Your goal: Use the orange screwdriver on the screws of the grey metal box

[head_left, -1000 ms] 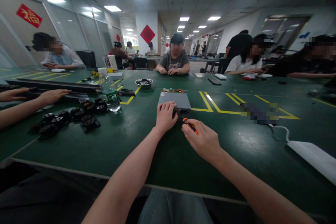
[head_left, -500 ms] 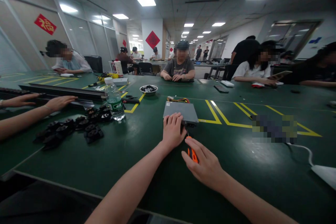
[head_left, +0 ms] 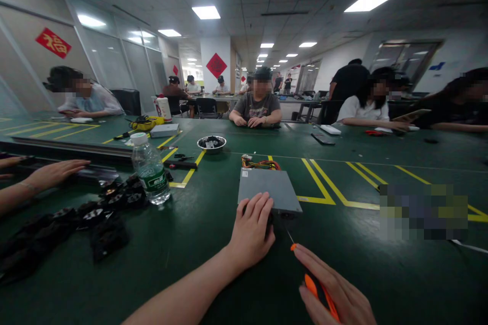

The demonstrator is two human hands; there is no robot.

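A grey metal computer power supply (head_left: 271, 186) lies on the green table, its bundle of coloured cables (head_left: 263, 164) at the far side. My left hand (head_left: 249, 229) grips its near left corner, fingers over the top edge. Something dark shows under those fingers, too hidden to make out. In my right hand (head_left: 339, 284) is an orange and black screwdriver (head_left: 310, 284), pinched between thumb and fingers. Its thin shaft points up and left toward the near side of the power supply, with the tip just short of the casing.
To the left stand a water bottle (head_left: 153, 175) and several black parts (head_left: 109, 236), near another person's hand (head_left: 57, 175). A metal bowl (head_left: 211, 144) of small pieces sits farther back. A blurred-out object (head_left: 423, 212) lies at the right. Several people sit around the table.
My right hand has drawn back toward me and to the right with the screwdriver, away from the power supply. My left hand stays on the casing. The camera view has shifted.
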